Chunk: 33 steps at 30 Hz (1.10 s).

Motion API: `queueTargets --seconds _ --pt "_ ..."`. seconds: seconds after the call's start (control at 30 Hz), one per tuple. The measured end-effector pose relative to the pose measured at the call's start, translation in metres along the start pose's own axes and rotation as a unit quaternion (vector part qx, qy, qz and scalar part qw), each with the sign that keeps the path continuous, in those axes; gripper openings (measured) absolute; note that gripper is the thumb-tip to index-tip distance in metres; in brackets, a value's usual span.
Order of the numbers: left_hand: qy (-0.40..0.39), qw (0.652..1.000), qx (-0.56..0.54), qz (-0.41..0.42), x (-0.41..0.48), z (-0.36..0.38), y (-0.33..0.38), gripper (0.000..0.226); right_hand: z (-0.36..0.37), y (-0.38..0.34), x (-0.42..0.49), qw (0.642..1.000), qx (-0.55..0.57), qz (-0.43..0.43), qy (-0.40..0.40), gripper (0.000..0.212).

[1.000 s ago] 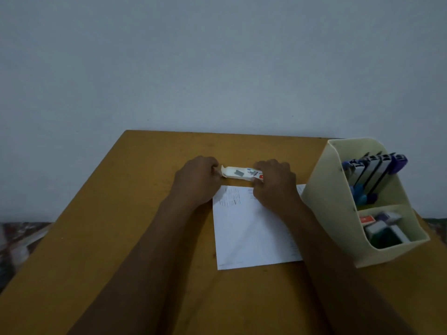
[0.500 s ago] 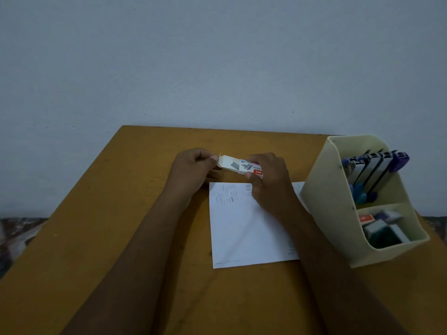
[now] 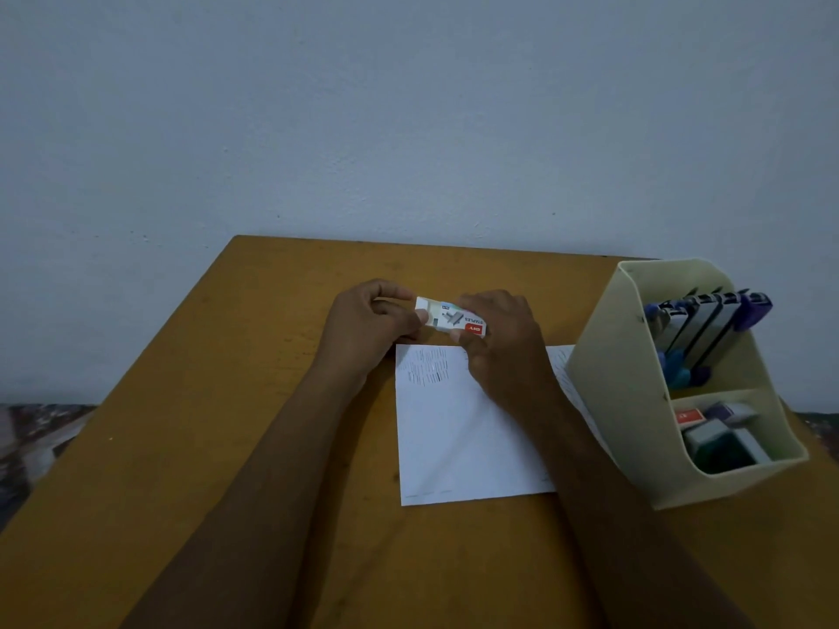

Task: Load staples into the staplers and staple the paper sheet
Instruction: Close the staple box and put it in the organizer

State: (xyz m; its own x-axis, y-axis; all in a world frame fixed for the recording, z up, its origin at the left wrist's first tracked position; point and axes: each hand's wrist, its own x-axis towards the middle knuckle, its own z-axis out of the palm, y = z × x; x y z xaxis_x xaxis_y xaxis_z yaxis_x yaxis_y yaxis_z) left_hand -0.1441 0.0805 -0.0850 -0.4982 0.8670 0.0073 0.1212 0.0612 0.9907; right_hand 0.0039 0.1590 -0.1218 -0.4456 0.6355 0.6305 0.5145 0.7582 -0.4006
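White staple box (image 3: 449,319) with red label; white paper sheet (image 3: 458,438); cream organizer (image 3: 635,429); ochre table (image 3: 227,447).

Ochre wooden table (image 3: 181,447), pushed up against a pale wall.
A white paper sheet (image 3: 454,438) lies flat right of centre, fine print along its far edge, and a cream desk organiser (image 3: 635,424) stands at the table's right side, hard against the sheet's right edge.
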Motion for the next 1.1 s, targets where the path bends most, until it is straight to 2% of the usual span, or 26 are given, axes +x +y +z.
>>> queueTargets --seconds 0.3,0.6,1.0,1.1 --pt "0.003 0.999 0.036 0.030 0.001 0.003 -0.007 0.013 0.000 -0.003 -0.002 1.000 0.012 -0.022 0.013 0.036" --pt "0.060 0.994 0.067 0.058 0.003 0.009 -0.011 0.003 0.000 -0.009 -0.002 0.999 0.009 -0.030 0.023 0.037" --pt "0.024 0.993 0.079 0.083 0.002 0.011 -0.010 0.008 0.001 -0.007 -0.002 0.999 0.018 -0.015 0.029 0.035" --pt "0.025 0.994 0.080 0.075 0.002 0.011 -0.008 0.019 0.001 -0.009 -0.001 0.999 0.020 -0.018 0.026 0.036"
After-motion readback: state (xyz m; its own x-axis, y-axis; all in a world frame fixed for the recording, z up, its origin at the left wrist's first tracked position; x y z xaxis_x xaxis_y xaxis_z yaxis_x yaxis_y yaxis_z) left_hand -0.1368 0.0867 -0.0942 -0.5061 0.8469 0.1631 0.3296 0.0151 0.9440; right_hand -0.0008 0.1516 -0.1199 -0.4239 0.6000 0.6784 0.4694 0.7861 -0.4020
